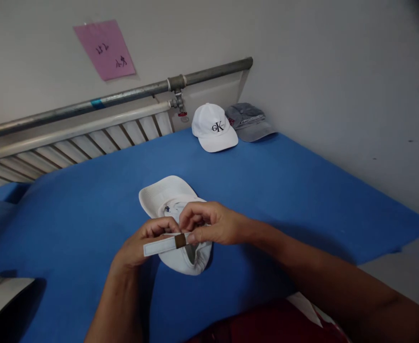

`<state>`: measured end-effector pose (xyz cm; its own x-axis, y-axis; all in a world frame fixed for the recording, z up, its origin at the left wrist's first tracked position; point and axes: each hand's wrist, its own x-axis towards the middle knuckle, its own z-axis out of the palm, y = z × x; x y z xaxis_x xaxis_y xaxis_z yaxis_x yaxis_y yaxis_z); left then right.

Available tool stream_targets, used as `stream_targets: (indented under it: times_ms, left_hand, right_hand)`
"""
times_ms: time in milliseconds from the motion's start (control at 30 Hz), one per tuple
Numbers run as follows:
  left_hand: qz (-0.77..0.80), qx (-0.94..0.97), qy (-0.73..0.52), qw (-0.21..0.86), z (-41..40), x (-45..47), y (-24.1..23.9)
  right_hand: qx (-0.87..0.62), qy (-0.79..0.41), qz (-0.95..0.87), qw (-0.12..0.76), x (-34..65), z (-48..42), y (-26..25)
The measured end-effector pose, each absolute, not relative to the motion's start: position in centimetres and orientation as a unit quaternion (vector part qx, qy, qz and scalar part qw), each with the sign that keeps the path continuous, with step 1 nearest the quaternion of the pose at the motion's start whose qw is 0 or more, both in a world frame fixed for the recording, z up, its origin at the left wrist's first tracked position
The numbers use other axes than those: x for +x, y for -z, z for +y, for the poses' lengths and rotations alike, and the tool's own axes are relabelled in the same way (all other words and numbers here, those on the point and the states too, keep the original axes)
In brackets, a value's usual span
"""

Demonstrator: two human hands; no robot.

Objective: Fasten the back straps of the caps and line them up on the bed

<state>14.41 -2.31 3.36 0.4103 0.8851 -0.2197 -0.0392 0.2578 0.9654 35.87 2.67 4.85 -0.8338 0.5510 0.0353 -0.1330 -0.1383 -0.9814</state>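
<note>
A white cap [166, 193] lies upside down on the blue mat [87, 214], brim pointing away from me. Both hands work at its back. My left hand [137, 245] is closed around the cap's white strap [157, 247], which sticks out to the left. My right hand [212, 224] pinches the same strap at its small brown buckle [180, 241]. The rear of the cap is partly hidden under my fingers.
Two more caps rest at the mat's far edge: a white one with black letters [213, 127] and a grey one [249, 122]. Behind them run a metal pipe [123, 95] and a white radiator [69, 143]. A pink paper note [105, 49] hangs on the wall.
</note>
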Motion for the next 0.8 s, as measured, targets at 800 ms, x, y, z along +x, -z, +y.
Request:
stream_targets:
  times_ms: [800]
  left_hand:
    - [0.437, 0.511, -0.323, 0.666, -2.32, 14.95, -4.11]
  right_hand:
    - [-0.202, -0.687, -0.661, 0.222, 36.19, 2.96, -5.13]
